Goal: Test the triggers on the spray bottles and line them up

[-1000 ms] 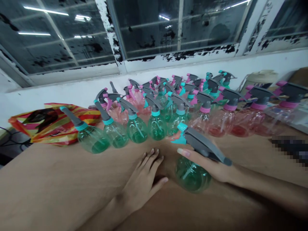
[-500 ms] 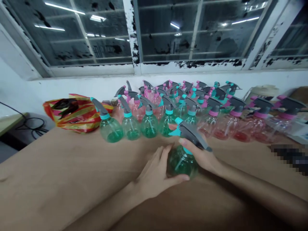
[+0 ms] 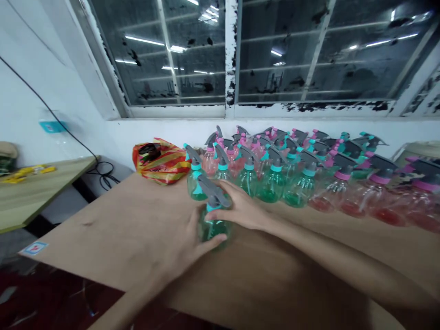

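Note:
A green see-through spray bottle (image 3: pixel 217 228) with a grey and turquoise trigger head stands between my hands near the front of the bottle rows. My left hand (image 3: pixel 184 245) curves around the lower body of it, thumb in front. My right hand (image 3: pixel 240 206) grips the neck just under the spray head, fingers going behind it. Close behind stands another green spray bottle (image 3: pixel 195 183), the leftmost in the front row. More green bottles (image 3: pixel 271 185) stand to its right, then pink spray bottles (image 3: pixel 354 206). Each shows some liquid or tint at its bottom.
On the brown table (image 3: pixel 113 229), a red and yellow striped plastic bag (image 3: pixel 163 162) lies left of the bottles. A second table (image 3: pixel 44 188) with yellow items (image 3: pixel 29 173) is at far left, near a black cable (image 3: pixel 103 173). A window (image 3: pixel 178 55) is behind.
The view has swung left. Both hands and the held spray bottle have moved left along the front row, to before its leftmost bottle, and its spray head is turned differently.

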Tool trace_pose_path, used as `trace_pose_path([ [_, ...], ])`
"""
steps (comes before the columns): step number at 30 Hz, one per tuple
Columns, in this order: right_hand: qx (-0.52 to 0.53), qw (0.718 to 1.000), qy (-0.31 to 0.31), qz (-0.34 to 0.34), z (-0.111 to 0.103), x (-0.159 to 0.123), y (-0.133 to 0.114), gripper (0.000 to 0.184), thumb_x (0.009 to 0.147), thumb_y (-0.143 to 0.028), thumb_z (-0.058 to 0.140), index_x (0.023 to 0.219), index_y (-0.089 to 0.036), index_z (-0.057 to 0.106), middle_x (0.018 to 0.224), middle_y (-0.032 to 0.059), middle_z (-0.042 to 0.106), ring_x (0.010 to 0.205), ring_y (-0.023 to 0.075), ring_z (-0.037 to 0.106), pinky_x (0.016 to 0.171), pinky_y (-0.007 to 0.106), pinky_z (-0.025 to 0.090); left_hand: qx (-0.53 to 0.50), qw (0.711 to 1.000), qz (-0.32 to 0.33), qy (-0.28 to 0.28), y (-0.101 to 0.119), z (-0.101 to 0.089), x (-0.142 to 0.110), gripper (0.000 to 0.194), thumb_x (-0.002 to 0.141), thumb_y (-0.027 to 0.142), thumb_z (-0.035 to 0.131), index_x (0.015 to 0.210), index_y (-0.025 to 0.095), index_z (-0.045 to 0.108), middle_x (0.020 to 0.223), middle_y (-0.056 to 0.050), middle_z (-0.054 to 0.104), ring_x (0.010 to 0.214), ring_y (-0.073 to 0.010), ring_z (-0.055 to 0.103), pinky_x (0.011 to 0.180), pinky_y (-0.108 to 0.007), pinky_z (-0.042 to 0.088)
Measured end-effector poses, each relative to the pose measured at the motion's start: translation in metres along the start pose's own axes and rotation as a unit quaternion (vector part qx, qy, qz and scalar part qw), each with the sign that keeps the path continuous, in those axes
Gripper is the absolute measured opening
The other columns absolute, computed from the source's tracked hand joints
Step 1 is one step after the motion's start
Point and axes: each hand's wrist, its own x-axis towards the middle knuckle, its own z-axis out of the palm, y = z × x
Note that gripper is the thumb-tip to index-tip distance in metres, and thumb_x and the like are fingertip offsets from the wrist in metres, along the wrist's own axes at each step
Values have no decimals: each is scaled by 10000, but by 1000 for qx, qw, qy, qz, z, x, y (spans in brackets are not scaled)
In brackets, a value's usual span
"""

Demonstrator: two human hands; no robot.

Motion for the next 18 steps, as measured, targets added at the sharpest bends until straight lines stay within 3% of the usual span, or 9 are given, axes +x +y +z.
trace_pose_path([
  [3, -15, 999, -10, 31, 10, 15, 2, 635, 746, -505, 659, 1294, -246, 468, 1368, 63, 502, 1205, 218, 497, 976, 368, 428, 14, 998, -28, 58, -29, -30, -5, 626, 772, 521, 651, 1289, 269, 402, 1187, -81, 579, 1083, -311, 570, 901, -487, 480],
  [6, -33, 996, 29, 74, 21, 34, 9, 577, 806, -517, 577, 1266, -178, 499, 1245, 116, 595, 988, 214, 624, 843, 360, 505, 13, 991, -65, 116, -58, -55, -2, 592, 724, 561, 656, 1184, 219, 506, 1151, -93, 540, 1060, -312, 563, 855, -470, 501],
  [9, -61, 989, 67, 115, 31, 54, 16, 554, 810, -484, 576, 1239, -138, 524, 1166, 144, 634, 886, 234, 652, 840, 407, 498, 17, 978, -118, 169, -85, -72, 11, 675, 653, 594, 679, 1166, 181, 533, 1050, -94, 521, 979, -316, 582, 783, -457, 521],
  [14, -103, 977, 99, 158, 40, 78, 22, 605, 790, -416, 615, 1280, -85, 487, 1223, 190, 602, 1100, 311, 576, 939, 445, 438, 7, 974, -114, 193, -121, -79, 40, 702, 621, 559, 718, 1173, 172, 526, 1039, -102, 552, 1040, -332, 550, 825, -461, 487],
  [18, -123, 969, 92, 194, 46, 88, 27, 622, 797, -447, 618, 1288, -93, 474, 1197, 197, 605, 1114, 319, 563, 917, 464, 453, -33, 974, -89, 205, -142, -71, 64, 659, 644, 523, 714, 1159, 165, 510, 1109, -108, 584, 1032, -293, 575, 812, -396, 494],
])
